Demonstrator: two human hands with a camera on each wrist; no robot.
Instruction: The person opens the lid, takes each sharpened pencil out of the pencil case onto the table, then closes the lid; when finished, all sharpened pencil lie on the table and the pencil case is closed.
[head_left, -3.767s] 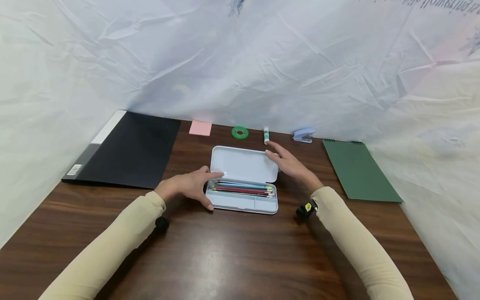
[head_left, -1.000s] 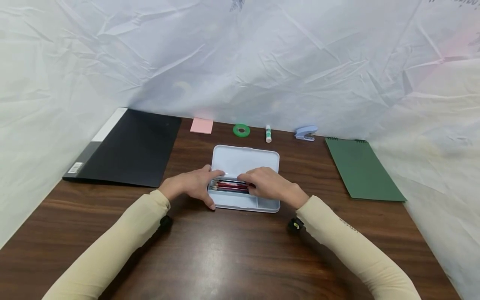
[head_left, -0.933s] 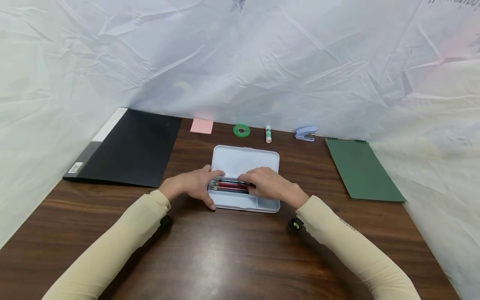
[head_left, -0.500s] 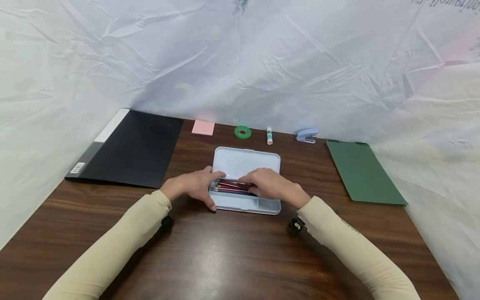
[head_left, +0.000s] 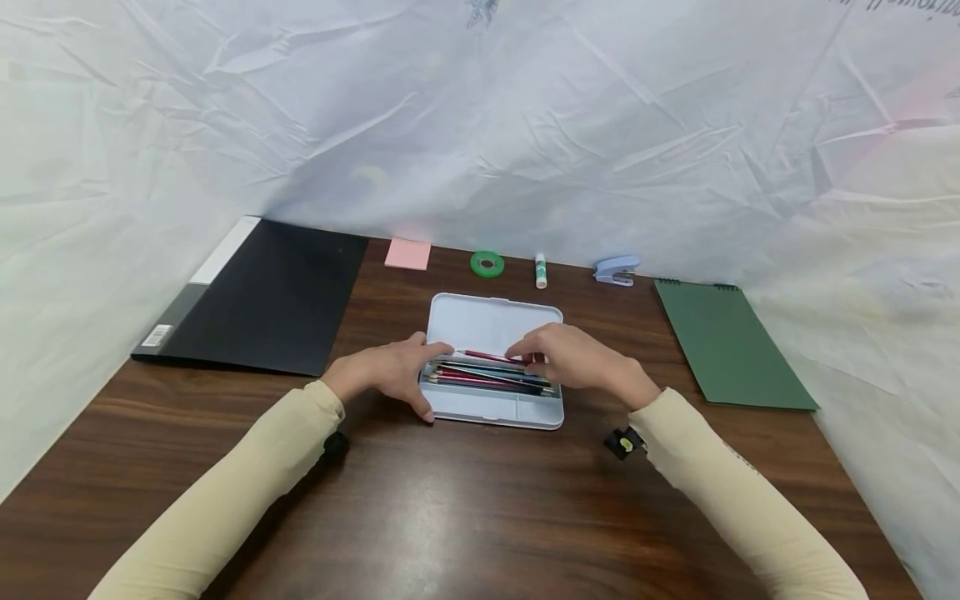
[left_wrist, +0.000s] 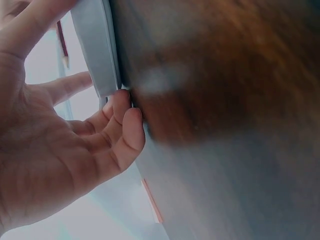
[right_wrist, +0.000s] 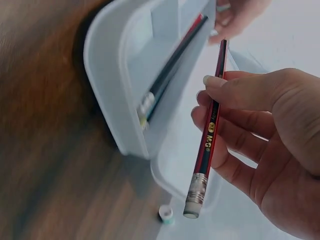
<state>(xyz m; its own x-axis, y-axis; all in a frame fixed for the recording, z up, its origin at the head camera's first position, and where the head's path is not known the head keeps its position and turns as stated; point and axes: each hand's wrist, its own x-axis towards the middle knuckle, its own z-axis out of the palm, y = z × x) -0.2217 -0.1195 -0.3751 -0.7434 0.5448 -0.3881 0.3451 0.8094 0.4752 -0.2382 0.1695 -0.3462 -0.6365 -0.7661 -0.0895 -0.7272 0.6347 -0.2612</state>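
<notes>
A white pencil case (head_left: 465,404) lies open on the brown table, its lid (head_left: 491,321) folded back. Several pencils (head_left: 468,382), dark and red, lie in its long compartment. My left hand (head_left: 390,371) grips the left end of the case, thumb at the near side and fingers curled at the edge in the left wrist view. Above the back of the tray, my right hand (head_left: 573,354) pinches a red-and-black pencil (right_wrist: 204,150) between thumb and fingers. Its eraser end points toward the camera in the right wrist view.
Behind the case stand pink sticky notes (head_left: 408,253), green tape (head_left: 487,264), a glue stick (head_left: 541,272) and a blue stapler (head_left: 617,270) in a row. A black folder (head_left: 273,296) lies left, a green spiral notebook (head_left: 735,342) right. White sheeting (head_left: 465,125) surrounds the table.
My right hand was reaching among the pencils; it has lifted one red-and-black pencil out, moving up and to the right. The left hand stays on the case.
</notes>
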